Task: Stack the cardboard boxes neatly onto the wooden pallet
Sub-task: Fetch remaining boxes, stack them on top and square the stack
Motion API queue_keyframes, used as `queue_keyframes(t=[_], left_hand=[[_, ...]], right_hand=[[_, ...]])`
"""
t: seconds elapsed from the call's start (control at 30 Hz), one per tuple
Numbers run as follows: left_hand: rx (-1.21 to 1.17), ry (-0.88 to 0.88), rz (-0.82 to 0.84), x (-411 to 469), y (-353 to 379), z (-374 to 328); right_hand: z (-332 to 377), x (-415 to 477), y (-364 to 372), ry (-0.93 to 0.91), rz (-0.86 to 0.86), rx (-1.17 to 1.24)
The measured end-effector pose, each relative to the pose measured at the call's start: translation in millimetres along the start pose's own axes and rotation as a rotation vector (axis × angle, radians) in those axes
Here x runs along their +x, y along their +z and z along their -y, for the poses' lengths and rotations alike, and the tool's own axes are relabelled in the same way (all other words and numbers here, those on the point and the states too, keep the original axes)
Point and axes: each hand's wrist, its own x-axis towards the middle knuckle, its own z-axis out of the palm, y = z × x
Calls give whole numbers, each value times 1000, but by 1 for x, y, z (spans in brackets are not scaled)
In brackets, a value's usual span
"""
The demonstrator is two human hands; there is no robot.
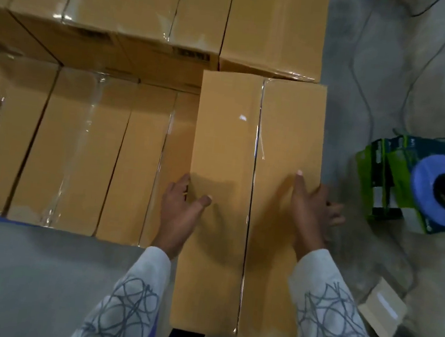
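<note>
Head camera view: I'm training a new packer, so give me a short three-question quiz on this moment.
1. True or false: the left hand and the right hand grip the long cardboard box by opposite sides.
2. The stacked boxes lie: A) left of and beyond the held box; B) only to its right; C) on top of it.
3. Fill in: the green package sits to the held box's ____.
Key: 1 true; 2 A; 3 right.
</note>
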Motion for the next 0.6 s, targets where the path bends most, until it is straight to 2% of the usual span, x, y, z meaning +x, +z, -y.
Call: queue_keyframes(t=[0.1, 0.2, 0.33, 0.47, 0.6], left_hand=[[19, -11, 14, 20, 10, 15], [9, -85, 71, 35, 16, 16], [-26, -163, 103, 51, 13, 14], [-59, -161, 87, 60, 17, 3], [-22, -115, 44, 54, 31, -10]], right_hand=[[-9, 27, 18, 39, 17, -8], [-22, 51, 28, 22, 114, 88], [-70, 113, 45, 3, 202, 125], [-33, 68, 15, -69, 286, 211], [-21, 61, 10, -111, 284, 231]])
